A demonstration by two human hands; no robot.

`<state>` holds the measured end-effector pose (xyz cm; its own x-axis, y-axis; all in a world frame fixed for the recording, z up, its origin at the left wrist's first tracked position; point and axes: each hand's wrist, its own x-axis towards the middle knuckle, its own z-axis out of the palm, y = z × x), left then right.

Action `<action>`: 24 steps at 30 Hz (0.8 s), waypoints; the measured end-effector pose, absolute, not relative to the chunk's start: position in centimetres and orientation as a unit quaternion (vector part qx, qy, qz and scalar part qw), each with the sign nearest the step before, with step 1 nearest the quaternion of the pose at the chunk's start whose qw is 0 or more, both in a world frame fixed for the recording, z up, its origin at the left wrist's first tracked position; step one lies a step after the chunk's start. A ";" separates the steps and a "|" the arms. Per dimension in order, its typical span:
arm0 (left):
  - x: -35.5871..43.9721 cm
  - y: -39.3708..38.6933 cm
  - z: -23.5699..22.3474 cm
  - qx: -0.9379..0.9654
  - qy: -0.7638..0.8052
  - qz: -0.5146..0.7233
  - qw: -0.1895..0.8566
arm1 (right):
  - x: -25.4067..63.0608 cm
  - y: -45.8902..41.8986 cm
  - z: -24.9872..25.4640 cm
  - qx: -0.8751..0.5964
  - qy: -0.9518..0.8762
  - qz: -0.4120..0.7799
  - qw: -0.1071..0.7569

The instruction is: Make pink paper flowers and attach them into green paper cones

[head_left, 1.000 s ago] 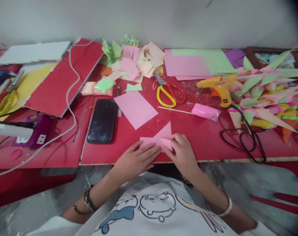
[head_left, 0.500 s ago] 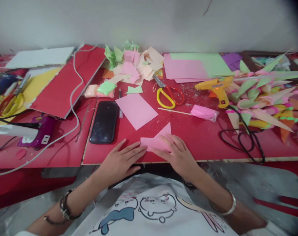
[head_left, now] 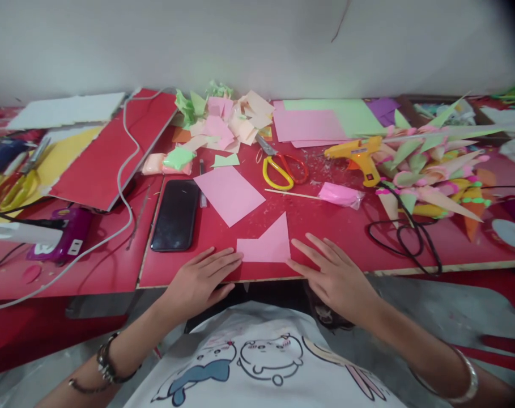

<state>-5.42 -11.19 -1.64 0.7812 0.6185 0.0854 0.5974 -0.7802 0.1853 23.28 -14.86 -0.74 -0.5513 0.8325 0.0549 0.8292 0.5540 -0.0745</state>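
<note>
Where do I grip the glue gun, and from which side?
I'd grip the glue gun by its handle, with the right hand from the near side. The handle angles toward the person, while the nozzle points left, away from that grip. Paper cones crowd its right, so come in left of them, minding the black cord at its base.

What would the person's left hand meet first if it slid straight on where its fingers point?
Most likely the folded, angular pink paper piece: the left hand ends at its edge, though whether they touch is unclear.
</note>
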 end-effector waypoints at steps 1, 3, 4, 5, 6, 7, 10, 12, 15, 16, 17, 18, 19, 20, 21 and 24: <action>-5.4 -11.2 -1.6 0.939 0.326 0.076 0.073 | 23.5 -15.0 -0.7 -0.473 -0.880 0.021 0.042; -5.4 -11.3 -1.5 0.938 0.328 0.084 0.073 | 23.9 -15.1 -0.6 -0.473 -0.879 0.026 0.044; -5.4 -11.2 -1.5 0.938 0.327 0.084 0.074 | 24.1 -15.0 -0.5 -0.473 -0.879 0.031 0.046; -5.5 -11.2 -1.4 0.939 0.326 0.081 0.076 | 24.2 -14.9 -0.4 -0.471 -0.880 0.040 0.049; -5.5 -11.2 -1.3 0.940 0.323 0.073 0.080 | 24.2 -14.6 -0.2 -0.467 -0.881 0.052 0.053; -5.6 -11.1 -1.2 0.942 0.320 0.061 0.085 | 24.1 -14.3 0.0 -0.463 -0.882 0.065 0.059; -5.9 -10.9 -0.9 0.945 0.310 0.015 0.105 | 22.9 -12.9 0.3 -0.471 -0.871 0.104 0.095; -6.0 -10.9 -0.8 0.944 0.305 -0.004 0.123 | 21.4 -12.0 0.2 -0.501 -0.847 0.125 0.128; -6.0 -10.9 -0.4 0.937 0.314 -0.008 0.155 | 19.3 -10.9 -0.2 -0.501 -0.838 0.174 0.126; -6.0 -11.0 -0.2 0.933 0.320 -0.003 0.166 | 18.8 -10.6 -0.3 -0.499 -0.837 0.193 0.119; -5.9 -10.9 0.0 0.928 0.329 0.007 0.175 | 18.5 -10.3 -0.3 -0.495 -0.834 0.217 0.112; -5.8 -10.9 0.3 0.922 0.340 0.023 0.181 | 18.4 -10.0 -0.2 -0.491 -0.829 0.246 0.109; -5.6 -10.9 0.5 0.915 0.355 0.046 0.183 | 18.5 -9.8 0.0 -0.483 -0.823 0.278 0.107; -5.4 -11.0 0.7 0.907 0.372 0.075 0.183 | 18.7 -9.6 0.3 -0.472 -0.819 0.307 0.105; -5.2 -11.0 1.0 0.897 0.389 0.109 0.179 | 19.0 -9.4 0.7 -0.463 -0.818 0.326 0.102; -4.0 -11.2 1.4 0.875 0.406 0.219 0.147 | 19.9 -9.2 2.4 -0.442 -0.831 0.325 0.096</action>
